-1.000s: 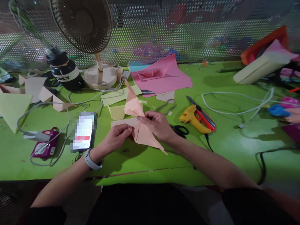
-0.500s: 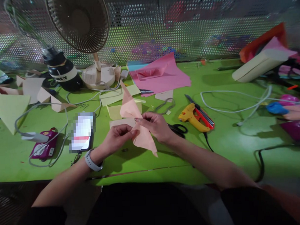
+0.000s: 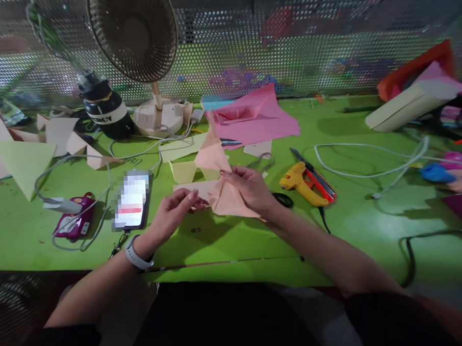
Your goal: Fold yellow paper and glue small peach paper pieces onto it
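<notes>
A folded peach paper shape (image 3: 220, 186) is held just above the green table (image 3: 226, 239), near its middle. My right hand (image 3: 250, 190) grips the paper from the right, fingers closed over its centre. My left hand (image 3: 177, 208) pinches the paper's left edge, and a white watch sits on that wrist. One pointed flap of the paper rises toward the fan, another lies under my right palm.
A phone (image 3: 131, 199) lies left of my hands, with a magenta device (image 3: 70, 224) and cables beyond it. A yellow glue gun (image 3: 304, 182) and black scissors (image 3: 281, 199) lie to the right. Pink paper sheets (image 3: 259, 121), a fan (image 3: 141, 39) and a dark bottle (image 3: 106, 112) stand behind.
The paper has turned in my hands: its lower point, which hung toward me, has swung up under my right palm. My left hand has slid slightly left along the edge.
</notes>
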Motion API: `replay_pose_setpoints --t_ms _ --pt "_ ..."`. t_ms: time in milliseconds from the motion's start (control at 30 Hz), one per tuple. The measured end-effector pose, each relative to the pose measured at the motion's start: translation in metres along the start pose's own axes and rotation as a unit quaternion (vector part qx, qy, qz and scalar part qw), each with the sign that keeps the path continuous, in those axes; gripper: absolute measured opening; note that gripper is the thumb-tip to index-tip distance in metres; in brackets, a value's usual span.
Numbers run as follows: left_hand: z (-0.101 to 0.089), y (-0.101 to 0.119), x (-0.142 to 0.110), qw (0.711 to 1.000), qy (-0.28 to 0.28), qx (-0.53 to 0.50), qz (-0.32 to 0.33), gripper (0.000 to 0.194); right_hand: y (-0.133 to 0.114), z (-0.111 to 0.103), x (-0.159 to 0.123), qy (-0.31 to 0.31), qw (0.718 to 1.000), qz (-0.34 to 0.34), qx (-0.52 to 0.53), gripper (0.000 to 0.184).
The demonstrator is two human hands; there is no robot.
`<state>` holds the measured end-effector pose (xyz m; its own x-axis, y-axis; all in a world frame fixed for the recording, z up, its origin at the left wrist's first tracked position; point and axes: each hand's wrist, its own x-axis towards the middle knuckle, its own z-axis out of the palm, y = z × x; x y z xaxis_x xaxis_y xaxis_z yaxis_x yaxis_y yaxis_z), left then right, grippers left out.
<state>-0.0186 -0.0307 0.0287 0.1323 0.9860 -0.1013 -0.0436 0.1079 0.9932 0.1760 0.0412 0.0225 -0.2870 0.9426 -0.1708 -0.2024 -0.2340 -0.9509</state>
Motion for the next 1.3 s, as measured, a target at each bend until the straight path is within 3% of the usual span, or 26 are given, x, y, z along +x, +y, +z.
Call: replay_pose_setpoints --t_ms 133,400,767,933,1033,1167,1300 --pt "0.005 -0.002 0.006 0.999 -0.040 -0.010 -0.023 0.032 0.012 0.011 -0.008 -0.041 0.999 0.009 -0.013 0.035" --pt "0.004 -0.005 0.001 0.998 -0.055 0.019 -0.025 0.031 0.013 0.015 -0.014 -0.051 0.999 0.002 0.000 0.033" --pt "0.002 -0.003 -0.008 0.999 -0.044 0.025 -0.012 0.027 0.016 0.015 -0.016 -0.045 0.999 -0.015 -0.010 0.033" --pt "0.001 -0.006 -0.007 0.997 -0.060 -0.036 -0.031 0.030 0.018 0.014 -0.012 -0.025 0.999 -0.025 -0.027 0.035" --pt "0.001 -0.008 -0.007 0.996 -0.041 -0.049 -0.054 0.030 0.017 0.013 -0.012 -0.025 0.999 -0.033 -0.033 0.036" --pt "-0.001 -0.005 -0.008 0.995 -0.035 -0.029 -0.092 0.035 0.014 0.011 -0.012 -0.041 0.999 -0.015 -0.031 0.039" --pt "-0.007 0.006 -0.018 0.998 -0.016 0.045 -0.042 0.028 0.012 0.008 -0.009 -0.048 0.999 -0.015 -0.014 0.040"
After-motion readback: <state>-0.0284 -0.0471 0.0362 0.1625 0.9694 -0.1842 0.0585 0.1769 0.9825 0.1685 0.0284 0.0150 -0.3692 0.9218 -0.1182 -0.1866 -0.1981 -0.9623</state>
